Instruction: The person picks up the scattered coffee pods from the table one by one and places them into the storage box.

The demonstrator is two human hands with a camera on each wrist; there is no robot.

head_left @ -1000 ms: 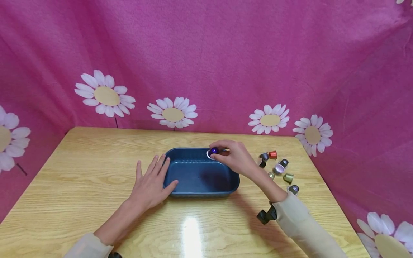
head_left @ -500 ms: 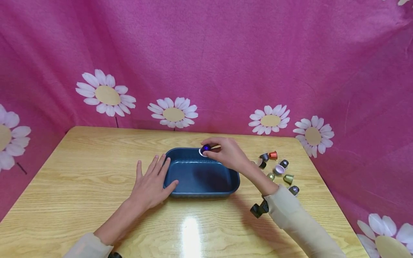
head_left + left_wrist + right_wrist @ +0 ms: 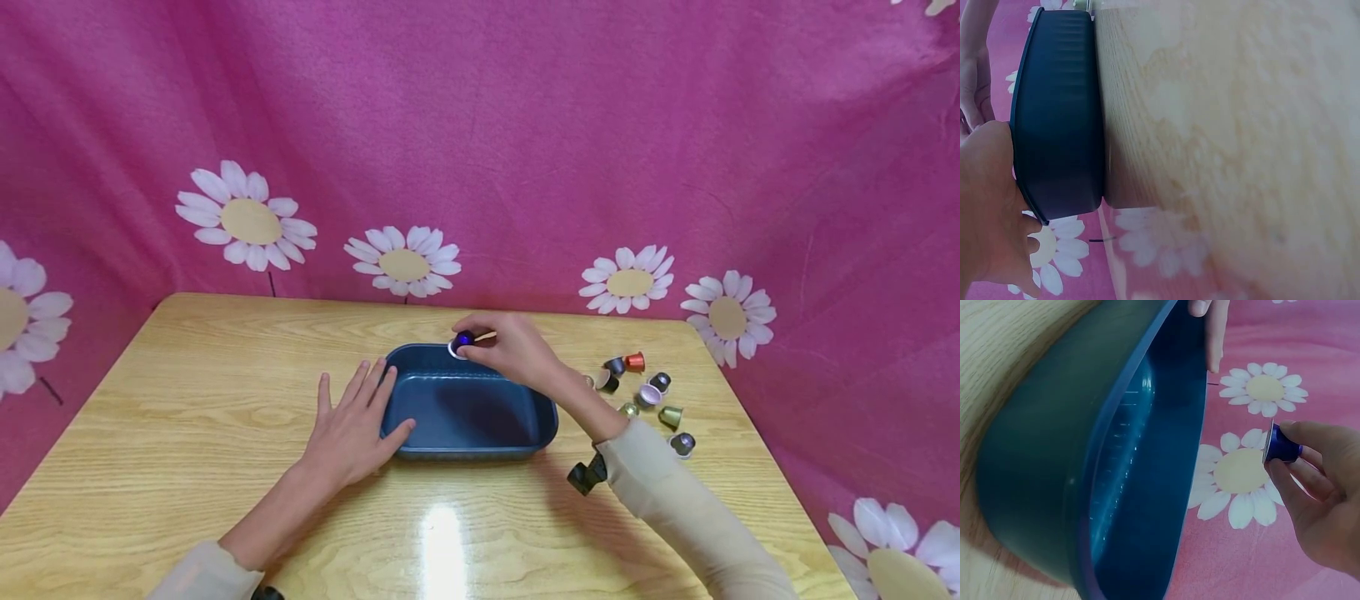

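Observation:
A dark blue rectangular tub (image 3: 472,454) with rounded corners stands on the wooden table. My right hand (image 3: 513,350) pinches a shiny blue-purple coffee capsule (image 3: 1284,445) between thumb and fingers, its white-rimmed lid facing away from the palm in the right wrist view. In the head view the capsule overlaps the tub's far rim, above the tub. My left hand (image 3: 351,429) lies with spread, straight fingers on the tub's left end, the fingertips and thumb at its rim. The tub's inside shows a bare bottom in the head view.
To the right of the tub lie several loose coffee capsules, among them a red one (image 3: 634,362), a lilac one (image 3: 649,394), a green-gold one (image 3: 671,417) and a dark one (image 3: 682,444). A pink flowered cloth (image 3: 510,150) hangs behind the table (image 3: 187,400).
My right hand has moved left along the tub's far rim, carrying the capsule. The left hand and the tub have stayed in place.

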